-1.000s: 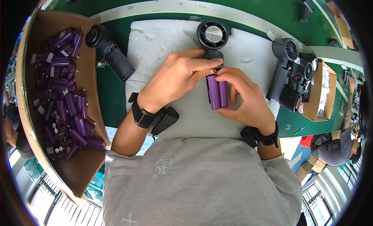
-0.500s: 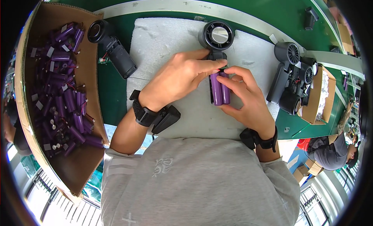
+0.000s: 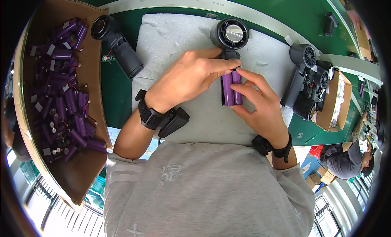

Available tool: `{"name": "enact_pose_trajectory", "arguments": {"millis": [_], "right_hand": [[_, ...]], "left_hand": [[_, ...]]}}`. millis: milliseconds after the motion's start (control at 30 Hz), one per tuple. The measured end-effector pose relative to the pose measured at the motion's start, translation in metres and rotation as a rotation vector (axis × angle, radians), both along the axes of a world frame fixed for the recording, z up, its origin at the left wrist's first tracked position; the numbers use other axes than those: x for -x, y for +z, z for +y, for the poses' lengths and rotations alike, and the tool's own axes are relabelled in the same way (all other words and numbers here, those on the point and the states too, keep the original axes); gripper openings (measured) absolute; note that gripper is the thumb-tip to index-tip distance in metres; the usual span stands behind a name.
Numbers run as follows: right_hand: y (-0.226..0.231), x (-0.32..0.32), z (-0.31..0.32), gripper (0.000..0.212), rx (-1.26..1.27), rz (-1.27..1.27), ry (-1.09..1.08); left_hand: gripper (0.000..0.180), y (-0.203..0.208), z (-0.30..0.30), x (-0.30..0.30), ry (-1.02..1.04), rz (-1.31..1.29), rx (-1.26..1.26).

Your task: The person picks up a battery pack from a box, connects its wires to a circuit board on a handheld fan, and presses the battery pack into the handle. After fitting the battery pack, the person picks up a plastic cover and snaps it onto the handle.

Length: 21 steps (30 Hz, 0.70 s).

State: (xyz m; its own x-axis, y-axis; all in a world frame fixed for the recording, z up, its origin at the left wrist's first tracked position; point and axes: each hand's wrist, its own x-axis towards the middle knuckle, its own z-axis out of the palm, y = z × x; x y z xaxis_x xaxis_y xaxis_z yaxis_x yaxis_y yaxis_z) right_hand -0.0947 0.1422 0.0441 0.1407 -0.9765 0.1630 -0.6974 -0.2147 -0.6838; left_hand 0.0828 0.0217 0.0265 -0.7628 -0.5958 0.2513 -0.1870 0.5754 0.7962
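A black handheld fan with a round head and silver hub lies on a white foam sheet, its handle toward me. Two purple cylindrical battery cells lie side by side in the opened handle. My left hand is closed at the handle's neck, its fingertips pressed together at the cells' upper ends and partly hiding small wiring there. From the right, my right hand grips the purple cells, with fingertips on their upper part and the thumb by their lower end.
A cardboard box of purple wired battery packs stands on the left. Beside it lies another black fan with a small circuit board. Several black fans pile up at right, next to a small carton. A person sits far right.
The whole view has shifted slightly. My right index and middle fingertips have spread a little apart along the cells. My left hand stays at the neck of the fan.
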Motion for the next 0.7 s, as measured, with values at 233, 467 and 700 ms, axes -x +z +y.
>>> {"name": "enact_pose_trajectory", "arguments": {"millis": [233, 467, 700], "right_hand": [[-0.003, 0.005, -0.007, 0.033, -0.034, -0.024, 0.043], [-0.005, 0.008, -0.013, 0.035, -0.057, -0.060, 0.098], [-0.008, 0.013, -0.015, 0.038, -0.064, -0.145, 0.142]], "left_hand": [[0.023, -0.008, -0.001, 0.002, 0.049, 0.103, 0.067], [0.022, 0.001, -0.003, 0.001, 0.037, 0.035, -0.056], [0.023, 0.000, -0.002, 0.002, 0.046, 0.041, -0.069]]}}
